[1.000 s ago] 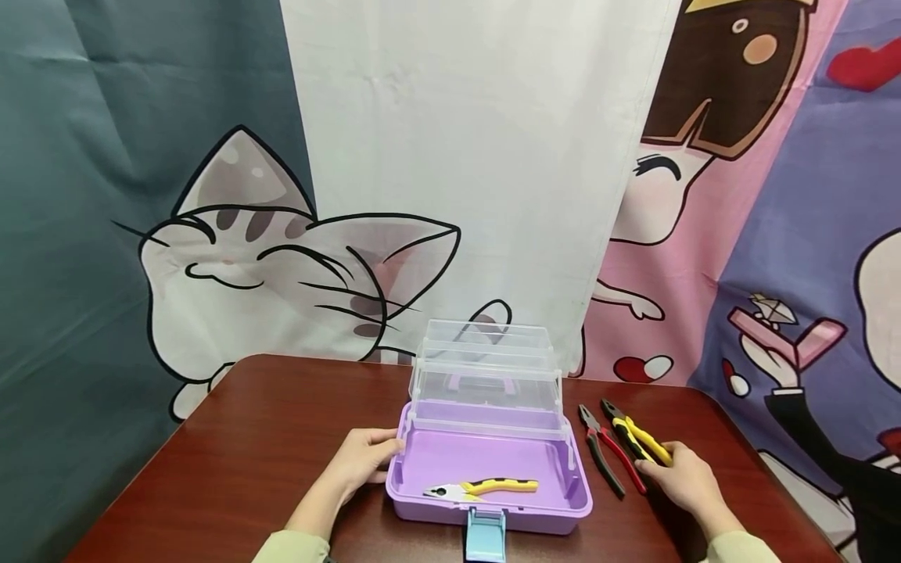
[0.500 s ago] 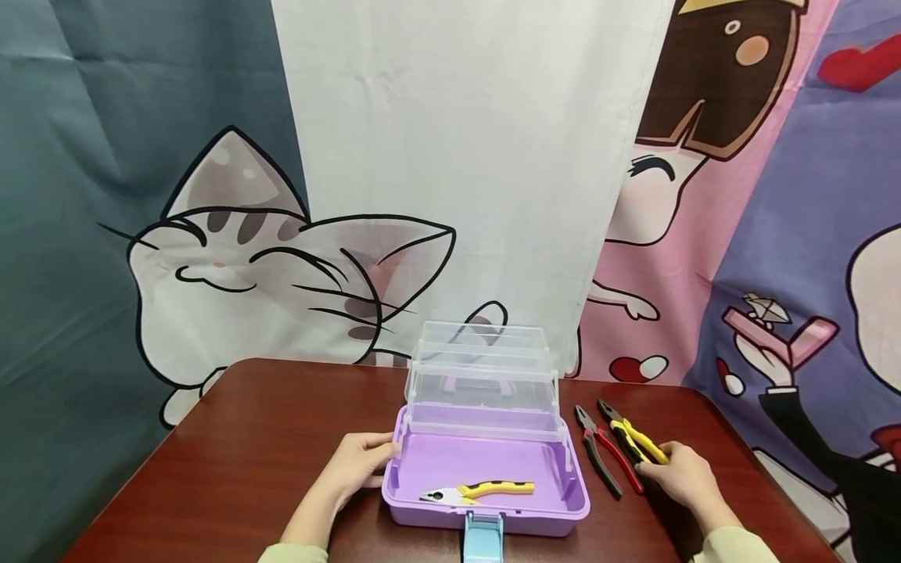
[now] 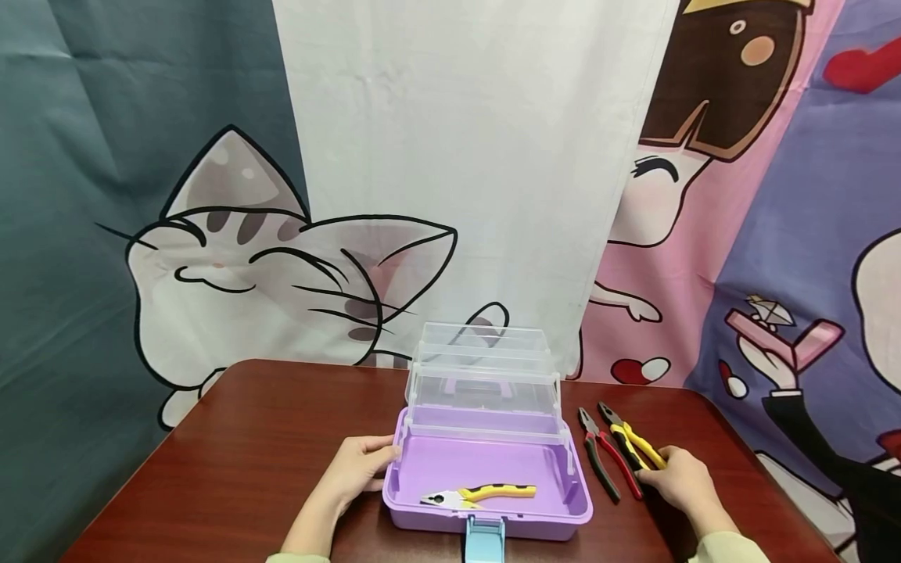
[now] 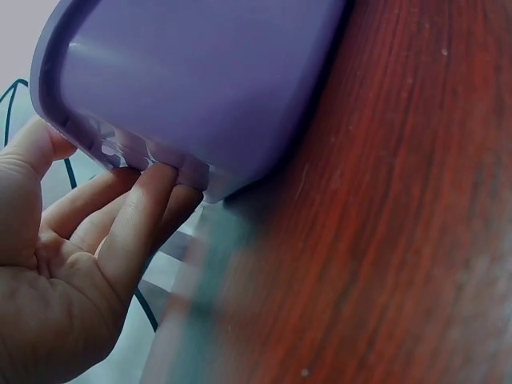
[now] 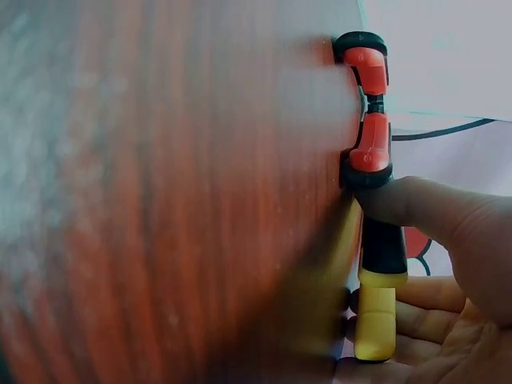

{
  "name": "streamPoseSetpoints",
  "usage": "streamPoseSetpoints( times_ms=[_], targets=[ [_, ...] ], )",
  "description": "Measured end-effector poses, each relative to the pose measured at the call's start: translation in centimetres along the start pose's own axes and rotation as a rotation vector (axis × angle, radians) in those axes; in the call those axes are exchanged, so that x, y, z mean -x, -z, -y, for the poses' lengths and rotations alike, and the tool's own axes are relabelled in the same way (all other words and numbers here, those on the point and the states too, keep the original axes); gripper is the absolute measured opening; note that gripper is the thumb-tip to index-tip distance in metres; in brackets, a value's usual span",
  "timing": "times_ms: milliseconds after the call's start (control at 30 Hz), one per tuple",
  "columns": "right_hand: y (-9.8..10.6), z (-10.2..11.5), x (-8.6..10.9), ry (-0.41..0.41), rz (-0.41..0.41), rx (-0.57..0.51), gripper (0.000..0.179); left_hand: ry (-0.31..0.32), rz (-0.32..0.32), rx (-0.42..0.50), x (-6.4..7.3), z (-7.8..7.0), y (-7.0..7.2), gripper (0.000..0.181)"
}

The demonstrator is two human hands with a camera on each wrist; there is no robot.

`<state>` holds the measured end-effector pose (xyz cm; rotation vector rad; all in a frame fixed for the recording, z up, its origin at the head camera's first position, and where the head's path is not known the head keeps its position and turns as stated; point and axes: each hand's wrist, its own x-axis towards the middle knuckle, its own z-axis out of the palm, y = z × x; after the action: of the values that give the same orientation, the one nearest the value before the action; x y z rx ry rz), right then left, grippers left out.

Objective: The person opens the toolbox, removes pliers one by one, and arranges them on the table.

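Right hand, the nearer, grips the yellow-black pliers by their handles — long axis toward half past ten, purple box at nine; left hand pinches its side.

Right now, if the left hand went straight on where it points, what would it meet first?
The side wall of the purple plastic box, probably at once, since the left hand grips its edge.

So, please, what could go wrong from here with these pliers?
The right hand holds the yellow-and-black pliers close beside the red-and-black pliers, so lifting them might bump that pair. A third pair of pliers lies in the purple box, so more tools set down there could land on it. The raised clear trays at its rear might get knocked.
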<state>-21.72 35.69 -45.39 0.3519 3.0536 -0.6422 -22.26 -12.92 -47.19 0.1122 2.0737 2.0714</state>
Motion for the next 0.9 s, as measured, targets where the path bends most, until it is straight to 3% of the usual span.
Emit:
streamPoseSetpoints(
  times_ms=[267,600,900],
  targets=[
    [0.0,0.4,0.0,-0.004,0.033,0.010,0.063,-0.001,-0.001,0.006,0.2,-0.2,0.0,0.050],
    [0.3,0.9,0.9,0.007,0.046,-0.038,0.047,-0.011,0.014,0.013,0.3,-0.4,0.0,0.050],
    [0.5,0.9,1.3,-0.019,0.113,-0.019,0.055,-0.013,0.028,0.013,0.3,-0.5,0.0,0.050]
  ],
)
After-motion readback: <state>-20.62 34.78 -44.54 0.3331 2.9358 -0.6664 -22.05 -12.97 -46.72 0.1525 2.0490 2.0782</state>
